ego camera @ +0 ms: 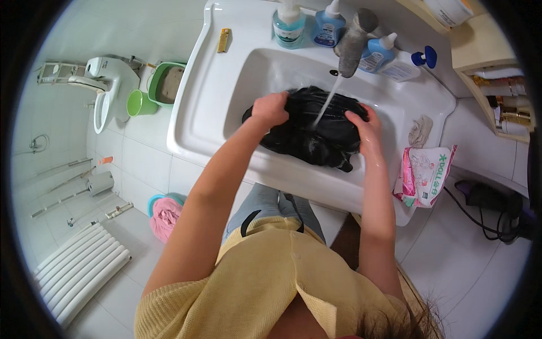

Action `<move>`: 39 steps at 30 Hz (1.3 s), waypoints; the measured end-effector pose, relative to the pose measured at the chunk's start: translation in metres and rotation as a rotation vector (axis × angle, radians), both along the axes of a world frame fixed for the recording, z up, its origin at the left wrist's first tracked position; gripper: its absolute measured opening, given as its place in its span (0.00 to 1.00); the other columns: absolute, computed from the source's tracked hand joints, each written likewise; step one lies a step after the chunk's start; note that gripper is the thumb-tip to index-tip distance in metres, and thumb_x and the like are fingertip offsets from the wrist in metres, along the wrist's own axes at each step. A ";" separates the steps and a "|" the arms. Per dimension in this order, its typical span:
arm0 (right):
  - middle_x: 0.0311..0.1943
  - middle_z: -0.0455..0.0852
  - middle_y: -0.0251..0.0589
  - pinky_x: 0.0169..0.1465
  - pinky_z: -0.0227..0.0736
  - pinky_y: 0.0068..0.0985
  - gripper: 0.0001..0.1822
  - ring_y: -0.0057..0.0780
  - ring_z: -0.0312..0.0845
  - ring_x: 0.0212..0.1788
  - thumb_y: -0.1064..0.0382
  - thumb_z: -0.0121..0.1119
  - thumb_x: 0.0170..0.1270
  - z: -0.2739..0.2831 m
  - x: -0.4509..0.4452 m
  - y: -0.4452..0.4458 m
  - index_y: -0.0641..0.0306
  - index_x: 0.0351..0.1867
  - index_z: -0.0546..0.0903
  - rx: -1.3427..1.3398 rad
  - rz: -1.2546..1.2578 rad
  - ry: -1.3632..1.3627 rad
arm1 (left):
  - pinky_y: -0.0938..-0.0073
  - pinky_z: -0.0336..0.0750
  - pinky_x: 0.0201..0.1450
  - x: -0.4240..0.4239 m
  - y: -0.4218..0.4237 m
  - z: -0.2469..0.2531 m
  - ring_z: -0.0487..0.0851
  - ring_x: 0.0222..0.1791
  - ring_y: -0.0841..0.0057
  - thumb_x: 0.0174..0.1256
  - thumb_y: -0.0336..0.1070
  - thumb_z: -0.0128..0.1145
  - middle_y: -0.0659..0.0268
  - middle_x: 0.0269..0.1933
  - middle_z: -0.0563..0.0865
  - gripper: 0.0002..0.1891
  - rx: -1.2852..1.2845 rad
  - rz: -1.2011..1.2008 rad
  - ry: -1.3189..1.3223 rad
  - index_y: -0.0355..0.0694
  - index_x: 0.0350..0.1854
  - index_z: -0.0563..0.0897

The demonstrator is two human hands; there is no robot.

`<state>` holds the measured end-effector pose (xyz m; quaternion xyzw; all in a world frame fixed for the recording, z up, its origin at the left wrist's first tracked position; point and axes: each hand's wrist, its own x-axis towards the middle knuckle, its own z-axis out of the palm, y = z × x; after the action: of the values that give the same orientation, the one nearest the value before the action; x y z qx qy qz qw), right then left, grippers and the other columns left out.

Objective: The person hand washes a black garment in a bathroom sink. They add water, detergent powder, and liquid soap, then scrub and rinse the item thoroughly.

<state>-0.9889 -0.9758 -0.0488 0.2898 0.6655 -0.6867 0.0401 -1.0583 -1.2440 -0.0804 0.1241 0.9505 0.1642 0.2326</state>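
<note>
A wet black cloth garment (315, 127) lies bunched in the white sink basin (243, 91). Water runs from the grey faucet (352, 48) onto the middle of the cloth. My left hand (272, 109) is closed on the garment's left part, fingers curled into the fabric. At its right edge, my right hand (367, 129) grips the fabric between the thumb and the fingers. The fingertips of both hands are partly hidden by the cloth.
Behind the basin stand a pump bottle (289, 27) and blue bottles (328, 25). A yellow lighter (223, 40) lies left. On the right rim are a crumpled cloth (420, 131) and a washing powder bag (425, 176). Shelves (474, 63) jut out at the upper right.
</note>
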 end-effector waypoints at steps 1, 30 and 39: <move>0.47 0.84 0.41 0.53 0.74 0.25 0.26 0.28 0.80 0.47 0.68 0.74 0.52 0.012 0.006 0.013 0.61 0.55 0.81 0.030 -0.020 0.048 | 0.56 0.78 0.52 -0.008 0.002 0.033 0.84 0.51 0.58 0.53 0.40 0.59 0.58 0.47 0.87 0.21 0.017 0.017 -0.055 0.48 0.52 0.83; 0.42 0.83 0.51 0.51 0.71 0.48 0.16 0.55 0.78 0.45 0.49 0.61 0.62 -0.154 -0.060 -0.013 0.59 0.42 0.83 1.247 0.647 0.273 | 0.51 0.67 0.38 -0.032 0.062 -0.087 0.78 0.40 0.52 0.66 0.45 0.55 0.53 0.38 0.80 0.15 0.180 -0.368 0.649 0.44 0.49 0.81; 0.30 0.86 0.54 0.41 0.75 0.43 0.16 0.57 0.82 0.38 0.51 0.57 0.71 -0.032 -0.034 0.016 0.63 0.40 0.84 0.826 0.391 0.287 | 0.52 0.75 0.56 -0.060 0.031 0.010 0.82 0.52 0.52 0.63 0.49 0.62 0.56 0.57 0.81 0.25 0.293 -0.131 0.182 0.47 0.61 0.74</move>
<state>-1.0227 -0.9600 -0.0806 0.0530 0.9236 -0.3773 -0.0424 -1.1181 -1.2126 -0.0706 0.2328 0.9234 0.2737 0.1351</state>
